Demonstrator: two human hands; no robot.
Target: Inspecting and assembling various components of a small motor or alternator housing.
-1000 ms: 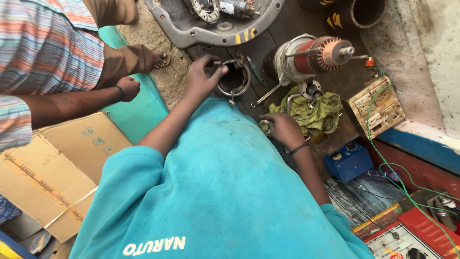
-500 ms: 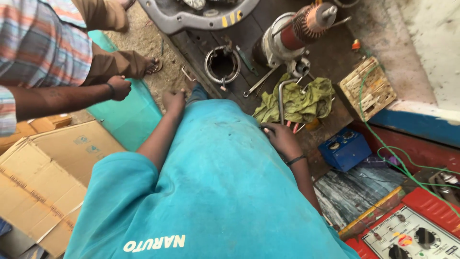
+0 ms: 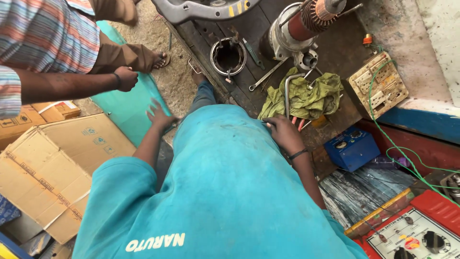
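At your far left a flattened brown cardboard box (image 3: 45,168) lies on the floor, and a co-worker's fist (image 3: 126,78) in a striped sleeve hangs above a smooth teal sheet (image 3: 127,108). Your left hand (image 3: 160,115) hovers over that sheet's edge, fingers spread wide and flat, its grip fully open and holding nothing. Ahead, on the dark, grimy wooden counter (image 3: 261,24), a round grey metal ring housing (image 3: 228,56) sits with its opening facing up, and a long steel spanner (image 3: 267,74) lies beside it, its long axis running diagonally from lower left to upper right. Your right hand (image 3: 283,134) rests at the near edge of a crumpled olive-green cloth (image 3: 306,96), fingers curled down over the red-handled pliers (image 3: 299,123) poking out from under it; you cannot tell whether the grip has closed on them. A bent steel tube (image 3: 287,91) lies on the cloth, its long leg pointing toward you. Beyond it stands a motor rotor with copper windings (image 3: 299,24), tilting up to the right. Further right sit a cream switch board (image 3: 378,84) with a green wire (image 3: 393,144), and a blue box (image 3: 352,147).
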